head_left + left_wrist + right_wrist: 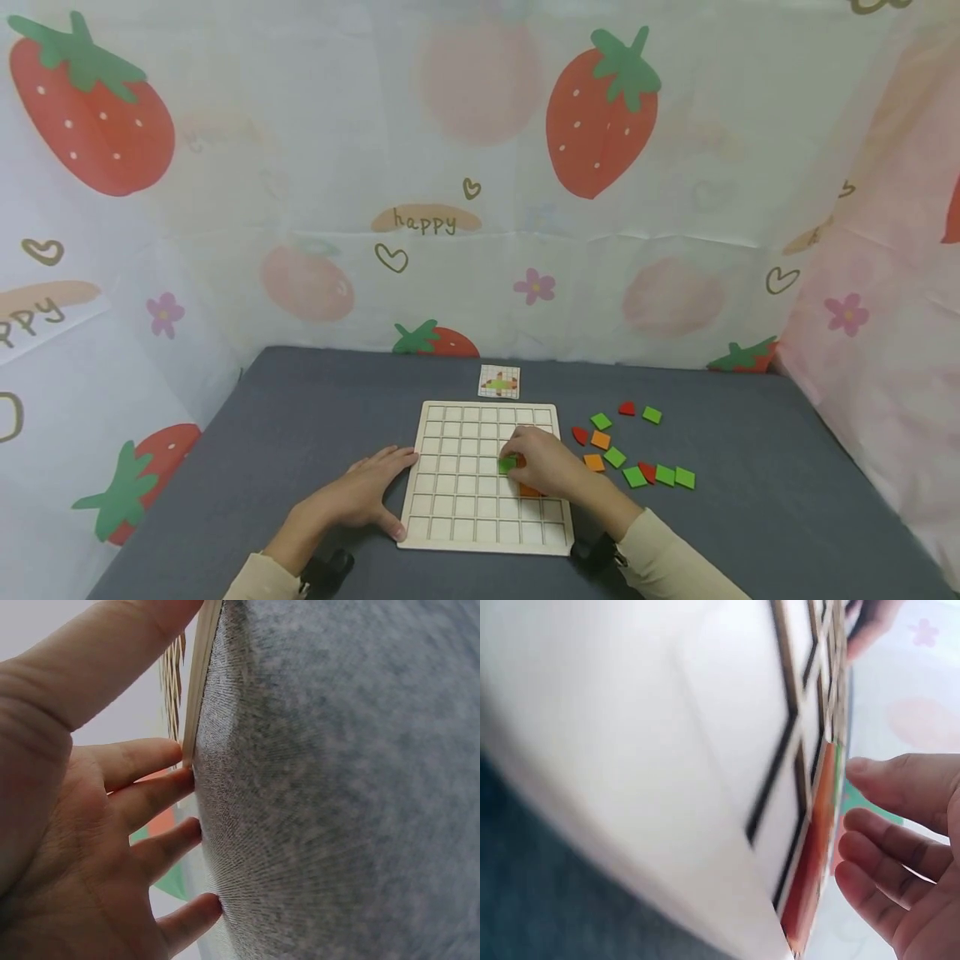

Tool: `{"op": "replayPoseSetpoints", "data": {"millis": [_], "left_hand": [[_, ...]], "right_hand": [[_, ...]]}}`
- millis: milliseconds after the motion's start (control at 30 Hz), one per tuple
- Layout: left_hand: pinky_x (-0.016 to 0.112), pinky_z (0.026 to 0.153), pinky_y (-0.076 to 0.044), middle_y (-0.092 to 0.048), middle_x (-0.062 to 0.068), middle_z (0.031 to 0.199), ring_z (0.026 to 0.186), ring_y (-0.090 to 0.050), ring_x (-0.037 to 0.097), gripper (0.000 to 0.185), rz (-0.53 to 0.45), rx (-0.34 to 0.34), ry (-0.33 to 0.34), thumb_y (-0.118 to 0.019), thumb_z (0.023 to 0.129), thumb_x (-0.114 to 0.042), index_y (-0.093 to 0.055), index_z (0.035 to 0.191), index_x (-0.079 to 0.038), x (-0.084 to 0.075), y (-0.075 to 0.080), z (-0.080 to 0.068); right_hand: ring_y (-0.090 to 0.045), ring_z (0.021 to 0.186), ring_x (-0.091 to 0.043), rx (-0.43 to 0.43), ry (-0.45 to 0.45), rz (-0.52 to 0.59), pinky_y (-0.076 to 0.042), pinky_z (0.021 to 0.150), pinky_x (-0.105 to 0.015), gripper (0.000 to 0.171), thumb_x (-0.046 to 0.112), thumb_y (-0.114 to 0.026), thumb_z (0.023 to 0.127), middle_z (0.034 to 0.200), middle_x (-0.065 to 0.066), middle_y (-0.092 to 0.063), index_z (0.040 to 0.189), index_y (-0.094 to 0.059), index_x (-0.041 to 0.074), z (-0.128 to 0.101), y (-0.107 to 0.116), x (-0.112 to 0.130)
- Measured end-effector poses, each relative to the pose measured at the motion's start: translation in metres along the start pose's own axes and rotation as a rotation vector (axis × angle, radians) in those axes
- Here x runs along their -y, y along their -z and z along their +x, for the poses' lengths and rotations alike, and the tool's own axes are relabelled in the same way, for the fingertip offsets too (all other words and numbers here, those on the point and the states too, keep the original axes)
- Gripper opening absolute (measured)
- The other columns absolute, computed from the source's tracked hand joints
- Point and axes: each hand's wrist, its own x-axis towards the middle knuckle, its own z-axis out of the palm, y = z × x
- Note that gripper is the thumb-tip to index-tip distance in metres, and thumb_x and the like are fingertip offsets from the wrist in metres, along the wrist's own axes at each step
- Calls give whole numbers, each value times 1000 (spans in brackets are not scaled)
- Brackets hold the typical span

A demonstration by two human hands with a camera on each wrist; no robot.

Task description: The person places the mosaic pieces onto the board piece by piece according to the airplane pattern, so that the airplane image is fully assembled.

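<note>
One wooden grid board (480, 492) on the grey counter (225, 467); eleven loose tiles (633, 450) to its right: six green, two orange, three red | left hand (371, 492) flat, fingers spread, pressing the board's left edge | right hand (551, 467) over the board, fingertips pinching one green tile (507, 464) above a middle cell.

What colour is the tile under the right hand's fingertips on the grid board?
Green tile, at the right hand fingertips; clearest in the head view.
</note>
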Motion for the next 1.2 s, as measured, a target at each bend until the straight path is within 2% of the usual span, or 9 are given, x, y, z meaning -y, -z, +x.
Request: {"op": "replayPoseSetpoints", "data": {"millis": [233,433,700,967,1200], "left_hand": [[61,103,-19,-31,8,147,138,-20,34,107,-4,1,-4,-79,51,-48,-32,140,-11,0,0,-1],[61,103,-18,-30,8,147,138,-19,34,108,-6,2,3,-79,51,-48,-32,140,-11,-1,0,-1],[60,104,-20,-31,7,147,138,-20,33,107,0,-7,15,-80,51,-47,-33,140,-12,-3,0,0],[61,103,-20,-32,10,146,137,-21,35,105,-11,-21,-13,-80,52,-45,-34,139,-8,-3,2,-3],[62,102,-20,-33,12,145,137,-22,36,105,-13,-27,-32,-80,52,-45,-34,139,-8,-2,1,-4]], "right_hand": [[-53,77,-12,-13,-61,74,-45,65,-21,20,21,-63,83,92,1,-60,100,-68,12,-13,13,-12],[-52,76,-12,-56,-135,87,-44,61,-21,20,18,-66,80,90,0,-61,98,-69,10,-29,24,-26],[-58,83,-11,-102,-245,134,-49,68,-24,21,19,-67,79,95,1,-63,99,-68,10,-58,38,-46],[-55,84,-14,-165,-303,66,-47,70,-28,20,18,-68,78,92,2,-62,98,-68,12,-86,51,-70],[-56,84,-15,-171,-364,79,-47,67,-28,24,17,-67,79,95,-1,-63,102,-67,10,-111,63,-88]]}}
